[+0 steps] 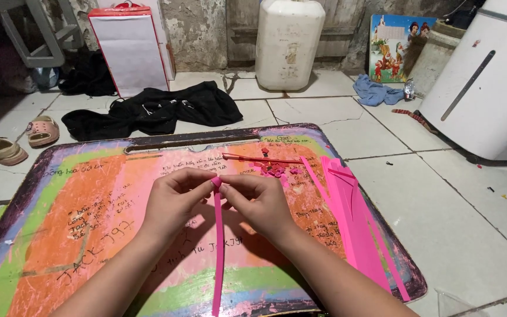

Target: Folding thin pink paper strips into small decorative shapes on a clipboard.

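Observation:
Both of my hands meet over the middle of a low, worn, colourful table (77, 217). My left hand (174, 202) and my right hand (259, 202) pinch the top end of a long pink paper strip (217, 258), which is folded into a small knot at my fingertips. The strip hangs down toward the near table edge. Several more pink paper strips (353, 217) lie along the table's right side. A heap of small pink folded pieces (274, 169) sits beyond my hands, next to a thin red stick (253, 158).
The table stands on a tiled floor. Black clothes (154, 108), sandals (42, 130), a white jerrycan (289, 41), a red-and-white bag (129, 47), a blue cloth (377, 93) and a white appliance (488, 88) lie beyond it.

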